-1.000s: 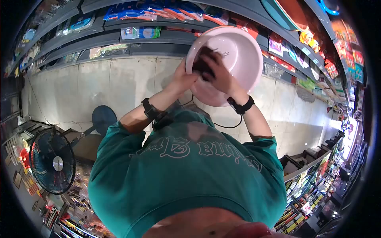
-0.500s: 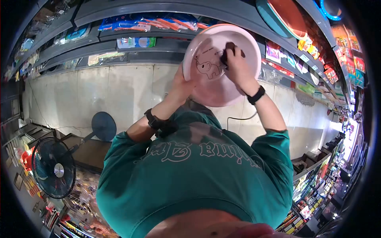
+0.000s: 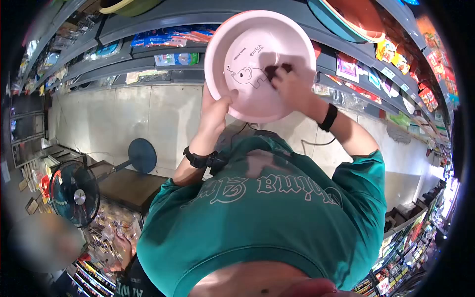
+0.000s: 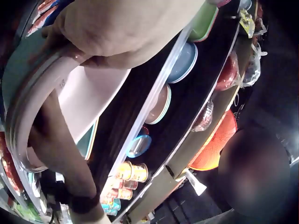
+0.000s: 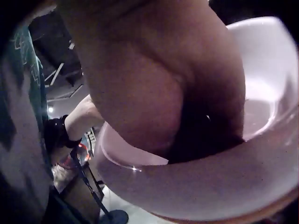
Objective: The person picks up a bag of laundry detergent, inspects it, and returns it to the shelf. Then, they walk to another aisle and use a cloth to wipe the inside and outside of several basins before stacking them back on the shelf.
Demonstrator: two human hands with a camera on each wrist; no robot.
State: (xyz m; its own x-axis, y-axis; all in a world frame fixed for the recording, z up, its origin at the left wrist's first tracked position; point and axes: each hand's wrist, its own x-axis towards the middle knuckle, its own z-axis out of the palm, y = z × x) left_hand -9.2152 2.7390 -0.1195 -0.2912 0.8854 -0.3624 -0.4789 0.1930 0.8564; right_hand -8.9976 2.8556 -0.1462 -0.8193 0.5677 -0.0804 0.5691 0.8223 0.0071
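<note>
A pale pink basin (image 3: 253, 103) is tilted towards me in the head view, an elephant drawing and lettering on its inside bottom. My left hand (image 3: 213, 115) grips its near left rim, the thumb over the inside and the other fingers behind. Inside the basin, my right hand (image 3: 295, 91) holds a dark brown cloth (image 3: 271, 72) against the bottom, beside the elephant. An orange edge shows behind the pink rim. From the right wrist, the basin wall (image 5: 210, 186) stands in front of the fingers and hides them and the cloth.
Grey shelves (image 3: 148, 27) with packets run behind the basin, and a teal and orange basin (image 3: 341, 22) sits at the upper right. A standing fan (image 3: 76, 195) is at the left. Another person's hand (image 3: 123, 247) shows at the lower left.
My right hand has swept the cloth across the basin's bottom, from the left side to the upper right, then back down. The basin has shifted left and up. Another person has come into view.
</note>
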